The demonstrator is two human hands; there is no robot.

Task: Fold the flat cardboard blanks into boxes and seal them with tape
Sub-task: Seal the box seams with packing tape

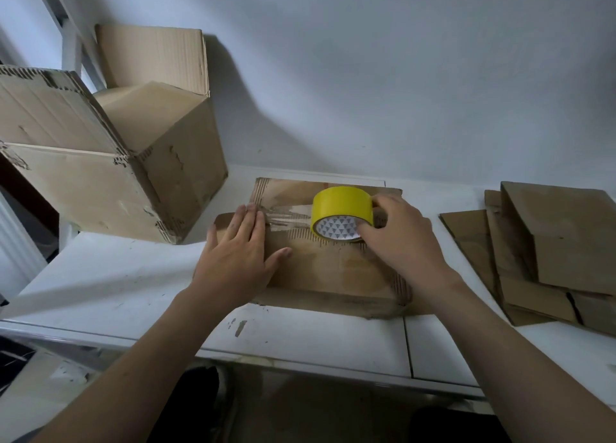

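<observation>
A folded brown cardboard box [333,269] lies on the white table [116,286] in the middle of the view. My left hand [238,254] presses flat on its left part, fingers straight, beside a strip of clear tape [283,217] running along the seam. My right hand [396,239] grips a yellow tape roll [341,210] that stands on the box top, thumb at the roll's inner core. The strip leads from my left fingertips to the roll.
A large open cardboard box [110,175] stands at the left, with another open box [156,65] behind it. A stack of flat cardboard blanks [546,252] lies at the right. A white wall rises behind the table.
</observation>
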